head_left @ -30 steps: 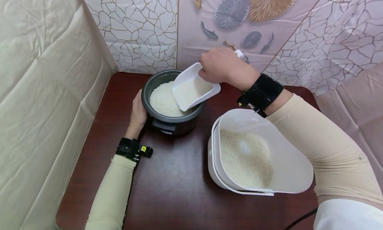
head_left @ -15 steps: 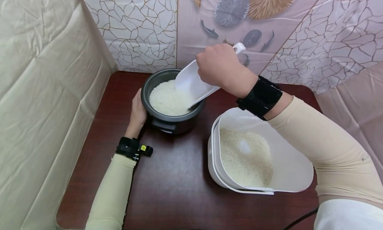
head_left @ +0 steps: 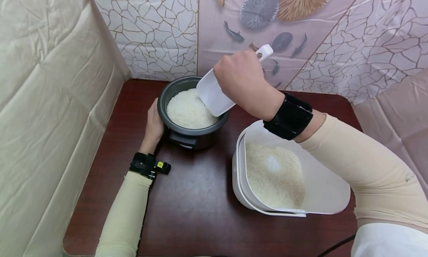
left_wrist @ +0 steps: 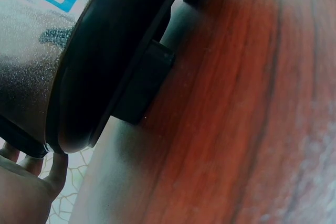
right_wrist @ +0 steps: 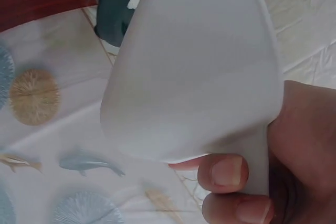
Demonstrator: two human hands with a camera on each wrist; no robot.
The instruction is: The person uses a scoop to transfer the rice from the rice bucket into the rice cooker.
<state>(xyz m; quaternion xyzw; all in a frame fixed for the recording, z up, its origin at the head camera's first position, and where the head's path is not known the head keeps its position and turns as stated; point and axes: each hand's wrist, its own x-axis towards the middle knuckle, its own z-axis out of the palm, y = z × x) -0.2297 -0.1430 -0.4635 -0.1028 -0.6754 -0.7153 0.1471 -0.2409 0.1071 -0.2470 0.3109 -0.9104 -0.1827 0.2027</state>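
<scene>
My right hand [head_left: 242, 78] grips the handle of a white scoop [head_left: 214, 95] over the dark rim on the right of a rice cooker [head_left: 210, 130]. The scoop tilts steeply, its lip down at the rice [head_left: 187, 110] heaped in the pot; its underside fills much of the right wrist view, with fingers [right_wrist: 227, 173] curled round the handle. My left hand [head_left: 153, 125] holds the cooker's left side. In the left wrist view its fingers [left_wrist: 59, 174] touch the cooker near its black base; the fingertips are hidden.
A white bin [head_left: 321, 190] with rice and a lowered carrying handle stands on the right of the dark red table [head_left: 190, 197]. Patterned cloth [head_left: 150, 34] hangs behind and at the sides. A black cord [head_left: 336, 245] crosses the lower right.
My right hand has tipped the scoop steeper and moved slightly left. The rice seen in the scoop has gone into the pot. My left hand stays on the cooker.
</scene>
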